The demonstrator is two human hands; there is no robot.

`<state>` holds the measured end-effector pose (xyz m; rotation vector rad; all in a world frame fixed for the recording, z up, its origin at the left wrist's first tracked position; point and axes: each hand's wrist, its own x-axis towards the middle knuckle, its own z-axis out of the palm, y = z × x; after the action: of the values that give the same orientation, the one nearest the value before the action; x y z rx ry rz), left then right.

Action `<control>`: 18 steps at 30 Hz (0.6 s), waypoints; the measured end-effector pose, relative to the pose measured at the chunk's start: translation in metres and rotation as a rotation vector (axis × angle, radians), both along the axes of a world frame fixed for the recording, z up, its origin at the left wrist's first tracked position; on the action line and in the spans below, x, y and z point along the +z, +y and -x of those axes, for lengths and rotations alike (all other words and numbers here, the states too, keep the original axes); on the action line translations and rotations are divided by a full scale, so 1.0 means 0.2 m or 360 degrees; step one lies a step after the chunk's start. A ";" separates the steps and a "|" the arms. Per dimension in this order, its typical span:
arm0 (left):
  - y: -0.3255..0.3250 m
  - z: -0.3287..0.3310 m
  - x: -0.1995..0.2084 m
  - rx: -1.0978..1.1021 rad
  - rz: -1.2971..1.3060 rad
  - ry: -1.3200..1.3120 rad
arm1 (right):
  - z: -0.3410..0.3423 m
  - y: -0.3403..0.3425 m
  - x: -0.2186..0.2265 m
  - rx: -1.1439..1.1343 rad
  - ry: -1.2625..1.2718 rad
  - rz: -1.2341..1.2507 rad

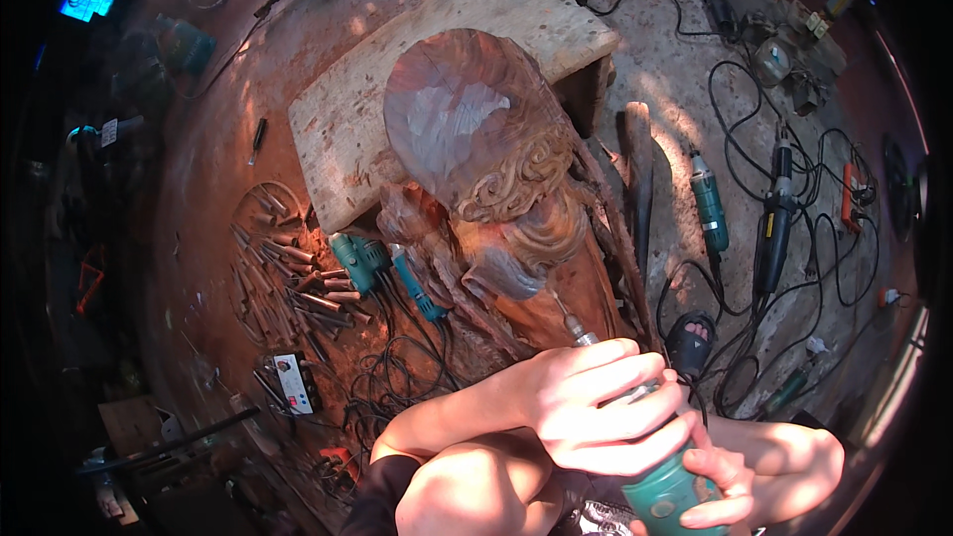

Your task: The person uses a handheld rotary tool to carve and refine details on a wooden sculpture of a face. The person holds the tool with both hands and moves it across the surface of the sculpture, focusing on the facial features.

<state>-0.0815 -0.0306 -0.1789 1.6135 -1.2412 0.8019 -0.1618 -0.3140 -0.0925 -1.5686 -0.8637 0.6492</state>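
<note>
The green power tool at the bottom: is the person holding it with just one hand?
No, the left hand wraps the front of the power tool while the right hand grips its green body.

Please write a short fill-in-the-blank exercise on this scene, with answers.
1. The power tool has a ____ body.
2. The left hand holds it nearer the bit than the ____ hand does.
3. The carving is made of ____.
4. In view, the pile of slim tools lies to the carving's ____.

Missing words: green; right; wood; left.
</note>
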 end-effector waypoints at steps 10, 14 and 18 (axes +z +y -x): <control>-0.13 -0.03 0.02 0.0299 0.0084 -0.0042 | 0.08 0.00 -0.03 -0.0469 0.0261 -0.0081; -0.09 -0.04 0.02 0.0335 0.0075 -0.0009 | -0.08 -0.05 -0.06 -0.0030 0.0437 -0.0102; -0.09 -0.05 0.01 0.0397 0.0093 -0.0034 | -0.18 -0.04 -0.05 0.0164 0.0375 -0.0307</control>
<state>-0.0722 -0.0486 -0.1770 1.7366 -1.0333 1.0030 -0.1261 -0.3215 -0.1028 -1.2533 -0.8077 0.7835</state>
